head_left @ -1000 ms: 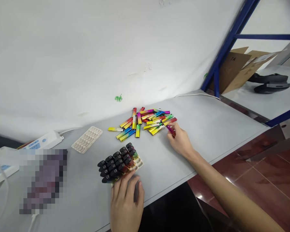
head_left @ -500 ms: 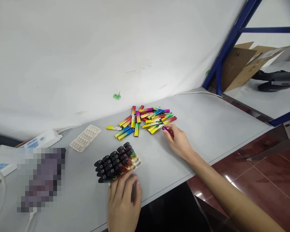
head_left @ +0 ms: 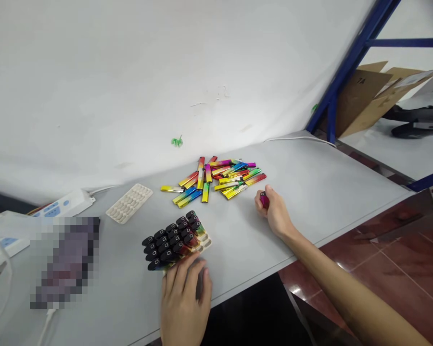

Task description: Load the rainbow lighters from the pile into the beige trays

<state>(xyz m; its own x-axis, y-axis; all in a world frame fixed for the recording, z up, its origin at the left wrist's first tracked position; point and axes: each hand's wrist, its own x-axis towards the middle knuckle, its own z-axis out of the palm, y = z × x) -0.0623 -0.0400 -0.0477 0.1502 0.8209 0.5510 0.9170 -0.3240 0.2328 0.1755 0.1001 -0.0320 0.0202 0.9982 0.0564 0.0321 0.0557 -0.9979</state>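
Note:
My right hand (head_left: 275,213) is closed around a slim, shiny magenta stick (head_left: 264,200), whose end shows between thumb and fingers; the rest is hidden in the palm. It is above the table, right of a loose pile of metallic colour-gradient sticks (head_left: 205,193). My left hand (head_left: 185,298) lies at the near edge of a cream slotted tray (head_left: 206,242), fingers stretched forward and apart. Black-topped sticks (head_left: 169,243) stand in rows in this tray, each top with a small ring mark. Several slots on its right side hold nothing.
A second cream slotted tray (head_left: 129,203) lies at the left on the grey table (head_left: 310,168). Farther left are a white power strip (head_left: 67,204) and a blurred dark object (head_left: 70,262) with a white cable. At right stand a blue frame (head_left: 341,79) and a cardboard box (head_left: 364,103).
My right hand has drawn back from the pile, slightly right, lifting the magenta stick and turning its end up. The left hand stays by the tray. The view has shifted a little.

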